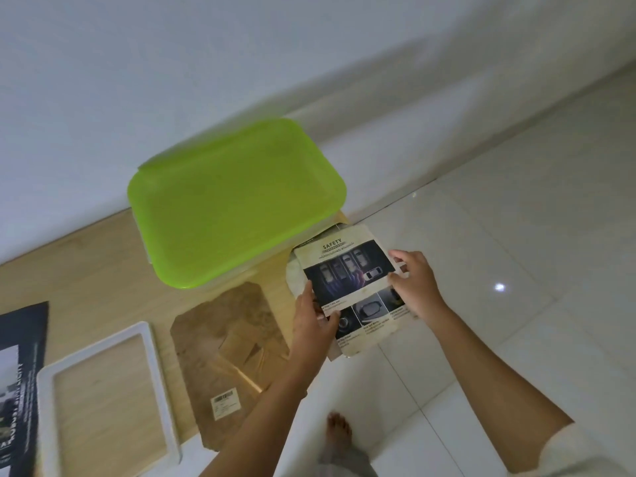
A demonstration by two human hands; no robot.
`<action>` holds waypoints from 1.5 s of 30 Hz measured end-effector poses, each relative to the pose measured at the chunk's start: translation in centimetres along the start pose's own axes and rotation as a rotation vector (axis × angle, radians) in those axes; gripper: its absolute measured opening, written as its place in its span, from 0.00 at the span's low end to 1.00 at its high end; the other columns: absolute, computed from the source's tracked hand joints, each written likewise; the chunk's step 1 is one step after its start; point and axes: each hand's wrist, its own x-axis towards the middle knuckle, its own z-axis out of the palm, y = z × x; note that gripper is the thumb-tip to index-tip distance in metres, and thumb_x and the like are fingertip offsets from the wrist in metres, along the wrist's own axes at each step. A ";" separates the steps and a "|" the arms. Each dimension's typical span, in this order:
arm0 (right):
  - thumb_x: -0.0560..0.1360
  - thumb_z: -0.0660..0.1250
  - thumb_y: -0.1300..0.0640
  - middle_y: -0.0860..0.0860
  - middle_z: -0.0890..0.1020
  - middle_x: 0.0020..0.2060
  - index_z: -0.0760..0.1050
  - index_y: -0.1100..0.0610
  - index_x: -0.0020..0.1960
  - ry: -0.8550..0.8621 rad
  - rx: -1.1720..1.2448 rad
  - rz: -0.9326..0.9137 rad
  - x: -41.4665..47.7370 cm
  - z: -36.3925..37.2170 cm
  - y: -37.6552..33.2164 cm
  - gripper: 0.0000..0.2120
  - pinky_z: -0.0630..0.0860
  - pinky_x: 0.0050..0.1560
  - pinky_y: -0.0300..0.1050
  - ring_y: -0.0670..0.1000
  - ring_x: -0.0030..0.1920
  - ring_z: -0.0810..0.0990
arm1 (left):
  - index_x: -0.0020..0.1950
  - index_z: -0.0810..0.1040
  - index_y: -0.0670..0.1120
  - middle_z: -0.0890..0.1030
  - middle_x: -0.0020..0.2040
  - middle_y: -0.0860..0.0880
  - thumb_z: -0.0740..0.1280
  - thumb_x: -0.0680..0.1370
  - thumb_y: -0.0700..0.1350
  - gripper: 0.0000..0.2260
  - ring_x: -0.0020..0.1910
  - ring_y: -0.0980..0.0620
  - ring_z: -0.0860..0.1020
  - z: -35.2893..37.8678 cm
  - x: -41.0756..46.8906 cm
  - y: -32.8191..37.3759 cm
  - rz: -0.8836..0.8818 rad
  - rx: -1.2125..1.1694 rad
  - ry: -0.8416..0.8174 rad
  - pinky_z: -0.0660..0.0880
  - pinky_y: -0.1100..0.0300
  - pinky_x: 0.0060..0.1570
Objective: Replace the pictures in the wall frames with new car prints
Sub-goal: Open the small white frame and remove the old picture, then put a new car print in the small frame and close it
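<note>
A worn car print (347, 273) headed "SAFETY", with pictures of parked cars, is held over the table's right end by both hands. My left hand (311, 320) pinches its left edge. My right hand (414, 284) grips its right edge. More sheets lie stacked under it, mostly hidden. An empty white picture frame (46, 376) lies flat on the wooden table (86, 270) at the lower left. Beside it lies a brown backing board (227, 339) with a small label. A dark car print (20, 366) lies at the far left edge.
A lime-green plastic bin lid (234, 201) covers a container at the back of the table, against the white wall (172, 63). White floor tiles (516, 235) spread to the right. A bare foot (339, 432) stands near the table edge.
</note>
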 end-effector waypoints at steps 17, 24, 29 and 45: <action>0.80 0.56 0.56 0.52 0.65 0.70 0.60 0.59 0.72 -0.085 -0.365 -0.131 -4.0 2.4 -4.1 0.22 0.67 0.68 0.52 0.53 0.69 0.65 | 0.74 0.57 0.45 0.60 0.72 0.51 0.59 0.80 0.49 0.25 0.71 0.53 0.59 -5.5 -1.7 -0.5 0.298 0.477 0.085 0.59 0.59 0.69; 0.79 0.56 0.57 0.55 0.62 0.72 0.59 0.61 0.72 -0.093 -0.486 -0.202 -10.6 10.2 -11.1 0.22 0.61 0.68 0.49 0.54 0.71 0.60 | 0.72 0.64 0.42 0.67 0.71 0.45 0.55 0.78 0.53 0.25 0.70 0.46 0.64 -18.6 -4.7 -5.3 0.412 0.680 0.169 0.60 0.54 0.69; 0.80 0.55 0.55 0.54 0.61 0.73 0.58 0.60 0.74 -0.084 -0.490 -0.242 -14.7 18.7 -15.4 0.24 0.60 0.71 0.47 0.53 0.73 0.60 | 0.72 0.63 0.43 0.65 0.72 0.46 0.58 0.80 0.51 0.23 0.72 0.48 0.61 -29.5 -7.1 -10.3 0.350 0.707 0.265 0.58 0.56 0.70; 0.79 0.58 0.56 0.53 0.65 0.70 0.60 0.60 0.72 -0.465 -0.444 -0.595 -20.1 44.7 -28.8 0.23 0.61 0.69 0.46 0.52 0.71 0.62 | 0.76 0.42 0.49 0.41 0.77 0.50 0.39 0.71 0.71 0.40 0.75 0.53 0.38 -46.9 -15.5 -28.0 -0.028 0.683 0.390 0.42 0.57 0.72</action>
